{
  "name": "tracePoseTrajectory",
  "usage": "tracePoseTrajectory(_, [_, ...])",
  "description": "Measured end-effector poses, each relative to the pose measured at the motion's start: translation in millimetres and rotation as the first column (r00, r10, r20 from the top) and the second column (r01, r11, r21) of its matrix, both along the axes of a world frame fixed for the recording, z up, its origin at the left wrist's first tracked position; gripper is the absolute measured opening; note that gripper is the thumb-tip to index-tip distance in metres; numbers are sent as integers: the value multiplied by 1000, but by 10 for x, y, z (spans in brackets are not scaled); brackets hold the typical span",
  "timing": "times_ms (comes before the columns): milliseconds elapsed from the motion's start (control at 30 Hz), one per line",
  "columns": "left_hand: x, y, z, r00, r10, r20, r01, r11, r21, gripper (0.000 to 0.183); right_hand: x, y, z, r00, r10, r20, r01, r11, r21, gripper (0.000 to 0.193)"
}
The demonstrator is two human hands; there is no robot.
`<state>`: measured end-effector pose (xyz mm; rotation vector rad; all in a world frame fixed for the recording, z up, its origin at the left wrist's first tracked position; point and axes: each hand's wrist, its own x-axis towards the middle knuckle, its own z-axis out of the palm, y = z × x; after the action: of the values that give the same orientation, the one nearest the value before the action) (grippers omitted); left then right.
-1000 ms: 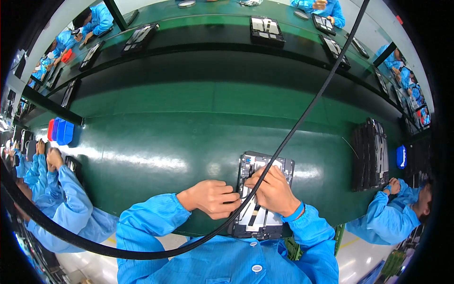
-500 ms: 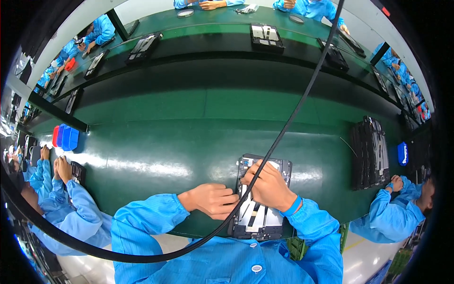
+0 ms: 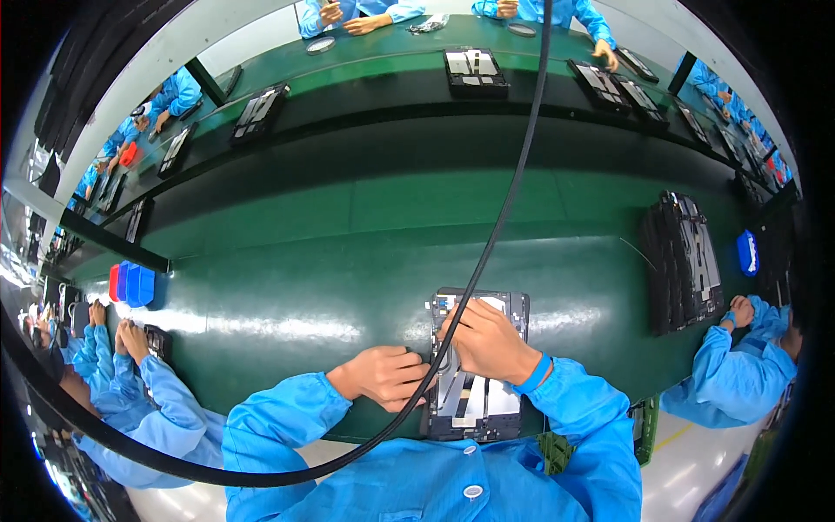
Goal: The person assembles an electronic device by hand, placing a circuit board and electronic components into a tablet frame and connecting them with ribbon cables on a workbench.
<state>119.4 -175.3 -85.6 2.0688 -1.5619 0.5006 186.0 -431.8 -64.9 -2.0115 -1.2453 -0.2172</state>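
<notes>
1. Head view: opened flat device (image 3: 477, 398) by the tabletop's (image 3: 278, 261) near edge
2. Right hand (image 3: 496, 344) bunched over it, left hand (image 3: 386, 375) curled alongside; can't tell what they grip
3. Looks stiff, fragile inside; best held by its rim

My coat (image 3: 365, 487): blue, faintly striped, pale round buttons (image 3: 472, 491) | my sleeves (image 3: 278, 409): long, gathered cuffs (image 3: 334, 388) | my left hand (image 3: 384, 376): bare | my right hand (image 3: 491, 341): bare, blue wristband (image 3: 534, 374)

hands (image 3: 489, 344) at opened tablet-like device (image 3: 502, 402) | device stack (image 3: 680, 270) at right
</notes>
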Motion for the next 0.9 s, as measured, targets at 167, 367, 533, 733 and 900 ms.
tracePoseTrajectory(167, [-15,16,12,997,71,23,-73,996,57,42,-22,4,-64,999,-12,-35,13,1000,16,18])
tracePoseTrajectory(367, [-15,34,63,999,49,-4,-48,994,98,44,-35,-5,-34,1000,-10,-30,11,999,45,18])
tracePoseTrajectory(533, [-33,11,54,996,7,83,-14,996,87,39,-22,-19,-71,1000,-5,-20,6,999,36,20])
tracePoseTrajectory(733, [-29,12,83,994,-8,107,-6,992,127,35,-5,-2,-93,1000,16,-3,-16,999,31,17])
tracePoseTrajectory(900, [-2,39,-16,992,8,125,-21,995,103,37,1,39,-81,998,17,-60,-13,998,67,10])
